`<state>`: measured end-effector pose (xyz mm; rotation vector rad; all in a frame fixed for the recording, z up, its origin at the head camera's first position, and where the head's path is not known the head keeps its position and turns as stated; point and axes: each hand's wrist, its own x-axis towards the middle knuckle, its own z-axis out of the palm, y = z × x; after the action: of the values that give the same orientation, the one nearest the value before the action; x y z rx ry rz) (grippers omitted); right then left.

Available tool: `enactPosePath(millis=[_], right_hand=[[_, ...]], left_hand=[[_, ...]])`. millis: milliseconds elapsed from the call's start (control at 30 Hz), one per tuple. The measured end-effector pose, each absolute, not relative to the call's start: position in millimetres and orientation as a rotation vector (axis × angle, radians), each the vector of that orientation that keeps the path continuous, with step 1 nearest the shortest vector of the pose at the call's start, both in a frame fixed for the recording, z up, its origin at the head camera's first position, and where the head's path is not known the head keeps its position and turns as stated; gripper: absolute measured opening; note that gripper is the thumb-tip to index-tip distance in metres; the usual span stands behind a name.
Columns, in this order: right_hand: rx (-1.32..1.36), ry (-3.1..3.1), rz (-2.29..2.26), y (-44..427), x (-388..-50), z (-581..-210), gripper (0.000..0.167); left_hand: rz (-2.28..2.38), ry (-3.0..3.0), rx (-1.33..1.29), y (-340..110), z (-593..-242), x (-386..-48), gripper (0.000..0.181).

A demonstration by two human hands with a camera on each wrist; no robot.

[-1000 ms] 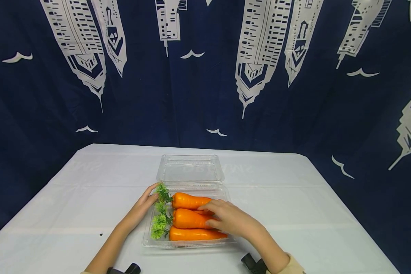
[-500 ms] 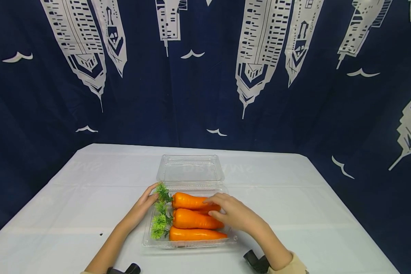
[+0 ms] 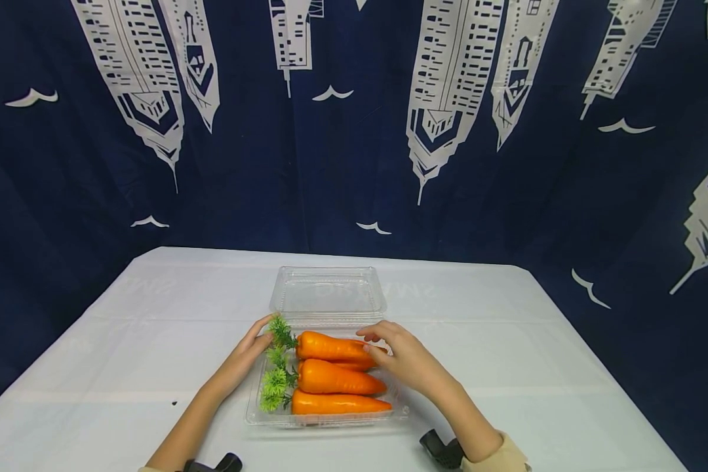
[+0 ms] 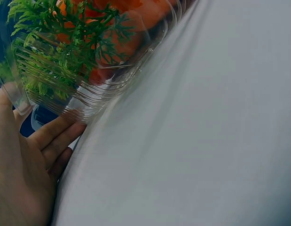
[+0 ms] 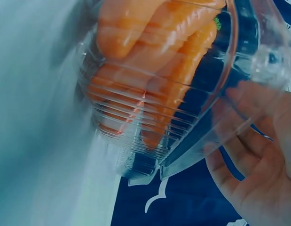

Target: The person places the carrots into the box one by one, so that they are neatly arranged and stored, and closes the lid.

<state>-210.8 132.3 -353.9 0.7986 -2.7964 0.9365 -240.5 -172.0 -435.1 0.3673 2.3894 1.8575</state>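
A clear plastic clamshell box [image 3: 307,423] holds several orange carrots [image 3: 336,378], their green leafy tops [image 3: 275,382] at the left end. They lie roughly side by side, one partly hidden below the far carrot. My left hand [image 3: 244,360] rests against the box's far-left side; in the left wrist view its fingers [image 4: 56,136] are extended and touch the ribbed outer wall. Above the tips of the far carrots, my right hand [image 3: 410,357] hovers with loosely bent fingers and nothing in its grasp. In the right wrist view, the ribbed wall [image 5: 131,117] lets the carrot tips show through.
The box's lid [image 3: 327,292] lies folded back behind it, flat on the white table [image 3: 478,308]. A small dark speck [image 3: 174,404] is on the cloth at left. Behind the table hangs a dark blue curtain [image 3: 330,164] with white building prints.
My right hand has drawn back from the middle carrot toward the far right of the box, uncovering the carrot tips. My left hand and the box have stayed put.
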Motion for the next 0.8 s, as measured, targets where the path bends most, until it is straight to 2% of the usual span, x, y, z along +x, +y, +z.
enactPosePath(millis=[433,800], right_hand=[[0.601,-2.626,1.082,133,-219,-360,0.020],[0.542,-2.604,1.158,140,-229,-367,0.024]], left_hand=[[1.860,2.392,0.349,-171,-435,-240,0.045],[1.842,2.404,0.327,-171,-435,-241,0.045]])
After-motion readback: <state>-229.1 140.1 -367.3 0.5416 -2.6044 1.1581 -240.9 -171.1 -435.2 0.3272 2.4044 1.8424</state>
